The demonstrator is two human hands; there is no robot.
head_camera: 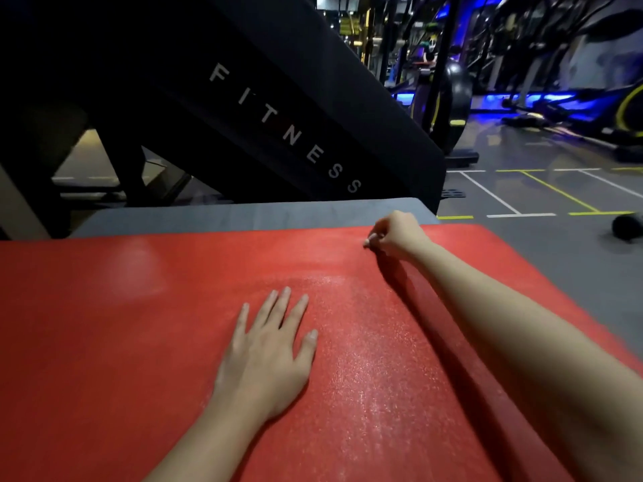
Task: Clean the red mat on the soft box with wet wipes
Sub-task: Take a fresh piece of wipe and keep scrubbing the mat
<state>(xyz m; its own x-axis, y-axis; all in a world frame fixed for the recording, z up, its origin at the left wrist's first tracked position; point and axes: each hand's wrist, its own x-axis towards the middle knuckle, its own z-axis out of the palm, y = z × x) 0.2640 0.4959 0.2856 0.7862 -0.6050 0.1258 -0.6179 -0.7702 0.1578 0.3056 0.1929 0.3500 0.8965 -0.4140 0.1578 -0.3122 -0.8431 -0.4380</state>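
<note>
mat: red mat lies flat on the grey soft box; box top shows only along the far edge.
left hand: left hand palm down on the mat, near centre, fingers straight and spread.
right hand: right hand at the mat's far right, fingers curled, tips on the mat, pinching a small pale scrap; cannot tell if it's a wipe.
wet sheen: streak on the mat between the two arms.
behind: black panel marked FITNESS.
</note>
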